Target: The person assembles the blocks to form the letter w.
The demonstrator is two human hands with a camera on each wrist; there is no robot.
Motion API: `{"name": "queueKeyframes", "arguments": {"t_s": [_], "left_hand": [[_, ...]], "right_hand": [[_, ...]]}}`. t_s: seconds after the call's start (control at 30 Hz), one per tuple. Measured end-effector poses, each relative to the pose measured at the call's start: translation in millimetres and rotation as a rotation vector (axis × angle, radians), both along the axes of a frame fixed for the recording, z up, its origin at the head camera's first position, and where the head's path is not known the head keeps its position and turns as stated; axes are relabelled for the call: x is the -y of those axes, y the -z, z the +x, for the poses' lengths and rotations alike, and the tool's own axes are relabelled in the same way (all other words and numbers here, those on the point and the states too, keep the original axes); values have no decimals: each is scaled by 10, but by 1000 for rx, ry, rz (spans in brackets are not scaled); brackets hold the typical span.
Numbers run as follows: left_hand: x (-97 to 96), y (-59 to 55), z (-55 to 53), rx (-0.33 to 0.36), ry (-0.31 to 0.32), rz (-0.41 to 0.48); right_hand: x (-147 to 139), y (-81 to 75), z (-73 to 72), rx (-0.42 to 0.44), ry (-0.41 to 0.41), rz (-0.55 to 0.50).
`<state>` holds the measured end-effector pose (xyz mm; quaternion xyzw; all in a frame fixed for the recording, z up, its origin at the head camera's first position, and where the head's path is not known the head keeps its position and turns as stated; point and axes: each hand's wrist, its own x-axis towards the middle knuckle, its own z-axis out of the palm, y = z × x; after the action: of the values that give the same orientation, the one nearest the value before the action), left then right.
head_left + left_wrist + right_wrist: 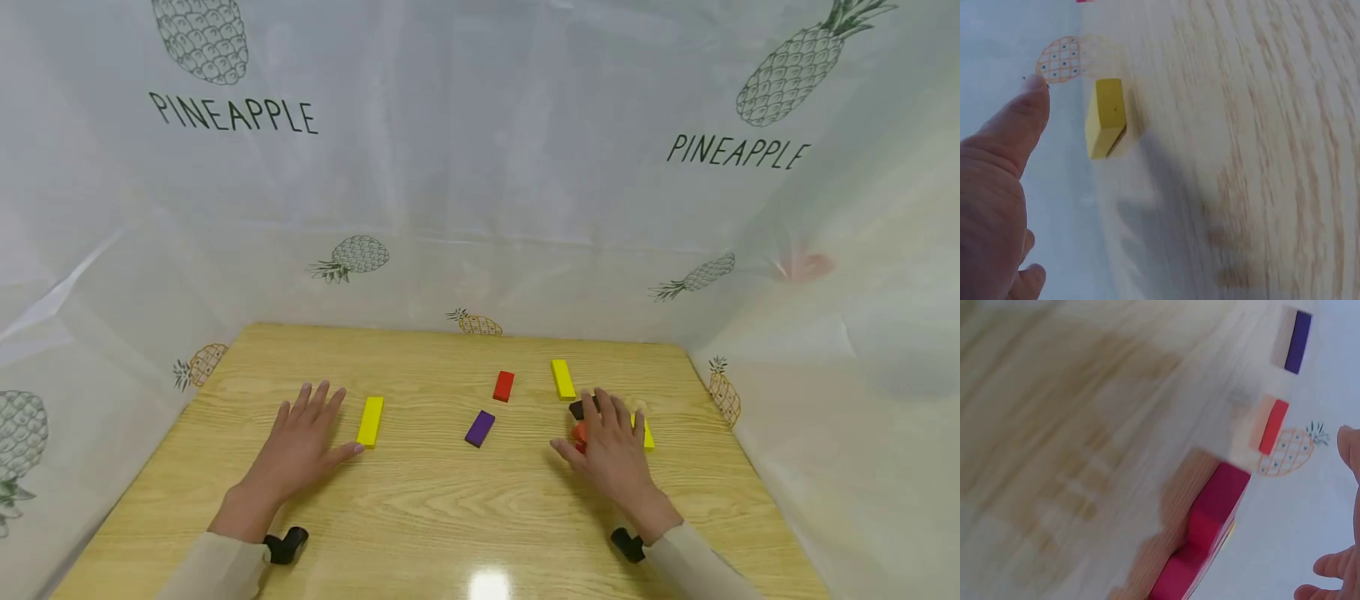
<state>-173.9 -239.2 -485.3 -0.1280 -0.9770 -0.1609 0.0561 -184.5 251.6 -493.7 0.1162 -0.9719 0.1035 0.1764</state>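
On the table's left side my left hand point(298, 450) is spread with straight fingers, its thumb tip close to the lower end of a yellow block point(371, 423). That block shows end-on in the left wrist view, apart from the thumb. My right hand point(617, 450) hovers with extended fingers over a group of blocks, partly covering them. Around its fingers show a black block point(577, 410), an orange-red piece point(579, 432) and a yellow block point(647, 435). In the right wrist view, red blocks point(1219, 497) sit beside the hand, their far part cut off by the frame.
Between the hands lie a purple block point(480, 428) and a small red block point(504, 386). Another yellow block point(562, 379) lies farther back, right of centre. A pale curtain point(480, 167) with pineapple prints surrounds the wooden table point(435, 517) at the back and sides.
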Motion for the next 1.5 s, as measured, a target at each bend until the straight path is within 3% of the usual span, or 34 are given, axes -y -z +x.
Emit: {"name": "queueKeyframes", "arguments": {"t_s": [0.3, 0.53, 0.93, 1.17, 1.5], "left_hand": [[-83, 58, -124, -51, 31, -24], [-85, 61, -238, -55, 53, -88], [-87, 98, -408, 20, 96, -19], [-87, 113, -523, 93, 121, -44], [-92, 54, -562, 153, 141, -98]], "right_hand": [[346, -14, -119, 29, -16, -33], [673, -9, -231, 67, -80, -16], [1036, -2, -337, 218, -238, 36], [1098, 58, -391, 237, -240, 113], [1170, 72, -430, 263, -244, 117]]}}
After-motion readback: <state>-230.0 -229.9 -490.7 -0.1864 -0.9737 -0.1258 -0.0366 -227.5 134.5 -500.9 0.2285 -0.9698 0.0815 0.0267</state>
